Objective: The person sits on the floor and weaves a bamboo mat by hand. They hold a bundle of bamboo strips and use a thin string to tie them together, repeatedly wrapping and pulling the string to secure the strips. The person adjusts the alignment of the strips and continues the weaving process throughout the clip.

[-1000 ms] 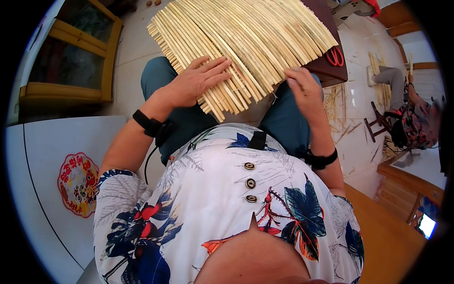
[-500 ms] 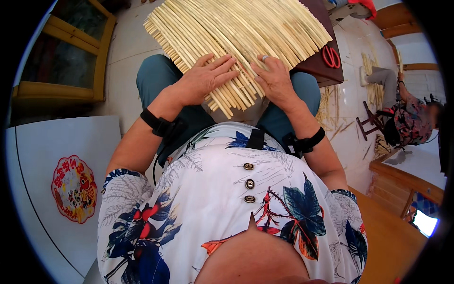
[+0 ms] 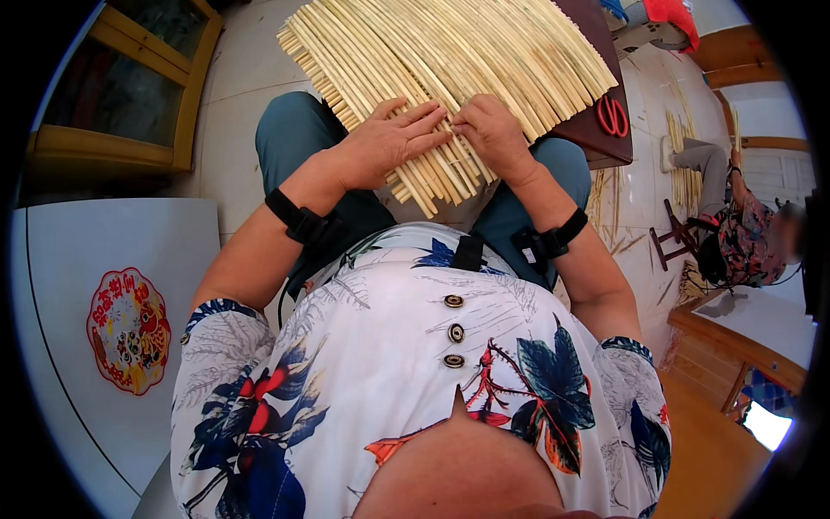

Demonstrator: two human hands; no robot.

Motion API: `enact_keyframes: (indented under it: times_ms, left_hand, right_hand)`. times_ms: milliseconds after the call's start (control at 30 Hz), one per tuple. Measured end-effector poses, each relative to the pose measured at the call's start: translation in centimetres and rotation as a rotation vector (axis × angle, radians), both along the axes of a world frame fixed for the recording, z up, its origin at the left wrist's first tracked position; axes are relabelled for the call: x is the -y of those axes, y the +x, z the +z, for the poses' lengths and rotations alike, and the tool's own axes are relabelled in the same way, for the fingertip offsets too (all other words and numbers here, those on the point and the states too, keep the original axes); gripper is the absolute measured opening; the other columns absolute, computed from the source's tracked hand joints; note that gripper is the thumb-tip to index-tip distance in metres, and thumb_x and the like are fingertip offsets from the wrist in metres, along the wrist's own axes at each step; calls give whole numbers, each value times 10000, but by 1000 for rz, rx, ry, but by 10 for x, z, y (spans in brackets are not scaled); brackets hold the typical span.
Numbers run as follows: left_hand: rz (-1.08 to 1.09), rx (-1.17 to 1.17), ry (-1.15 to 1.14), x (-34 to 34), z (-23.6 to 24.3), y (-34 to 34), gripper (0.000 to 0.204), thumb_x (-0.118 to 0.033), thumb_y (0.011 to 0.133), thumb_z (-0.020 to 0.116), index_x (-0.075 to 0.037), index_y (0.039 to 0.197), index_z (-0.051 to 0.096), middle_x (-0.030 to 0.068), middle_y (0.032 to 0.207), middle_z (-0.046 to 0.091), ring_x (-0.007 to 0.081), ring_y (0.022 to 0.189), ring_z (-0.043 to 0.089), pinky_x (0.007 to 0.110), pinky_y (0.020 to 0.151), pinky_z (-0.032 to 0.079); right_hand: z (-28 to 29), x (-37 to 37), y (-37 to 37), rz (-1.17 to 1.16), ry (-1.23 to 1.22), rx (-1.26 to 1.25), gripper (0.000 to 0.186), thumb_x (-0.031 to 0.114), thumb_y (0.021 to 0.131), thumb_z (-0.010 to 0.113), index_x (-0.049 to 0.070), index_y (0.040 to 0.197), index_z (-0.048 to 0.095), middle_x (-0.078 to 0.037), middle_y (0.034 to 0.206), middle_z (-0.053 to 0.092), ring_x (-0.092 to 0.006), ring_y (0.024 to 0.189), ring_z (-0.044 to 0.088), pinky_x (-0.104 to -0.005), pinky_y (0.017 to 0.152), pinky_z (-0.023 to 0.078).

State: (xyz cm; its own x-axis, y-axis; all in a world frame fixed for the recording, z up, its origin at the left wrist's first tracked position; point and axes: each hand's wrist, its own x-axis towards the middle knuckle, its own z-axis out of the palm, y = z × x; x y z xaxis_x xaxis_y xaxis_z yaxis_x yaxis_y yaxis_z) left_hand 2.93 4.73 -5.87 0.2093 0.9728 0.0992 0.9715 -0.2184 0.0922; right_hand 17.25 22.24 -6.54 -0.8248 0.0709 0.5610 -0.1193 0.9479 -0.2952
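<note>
A mat of pale straw-coloured stalks [image 3: 467,52] lies side by side in a broad sheet over a dark brown surface and reaches toward my knees. My left hand [image 3: 393,143] rests flat on its near part, fingers stretched across the stalks. Just to the right, my right hand [image 3: 494,138] has its fingers curled, thumb and forefinger pressed together by the left fingertips. What is pinched there is too small to make out. Between and below the hands, the near stalk ends [image 3: 432,186] are uneven.
Red-handled scissors [image 3: 612,117] lie on the brown surface [image 3: 596,143] by the mat's right edge. At far right another person [image 3: 748,225] sits near a wooden stool [image 3: 673,233] and loose stalks. A white cabinet [image 3: 121,233] stands at left, beside a glazed wooden cupboard [image 3: 112,95].
My right hand's fingers, spread on the mat before, are now curled into a pinch beside the left fingertips. The left hand stays flat on the stalks. The whole view has shifted slightly.
</note>
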Motion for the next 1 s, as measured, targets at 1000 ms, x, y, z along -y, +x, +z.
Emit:
enact_keyframes:
  times_ms: [1000]
  left_hand:
    - [5,1,8,4,4,5,965,73,560,700,-158,1413,312,100,1496,278,208,1392,251,466,1074,207]
  right_hand:
    - [3,0,3,129,-146,-12,126,3,744,667,23,839,587,-117,780,573,-294,727,571,-351,640,470]
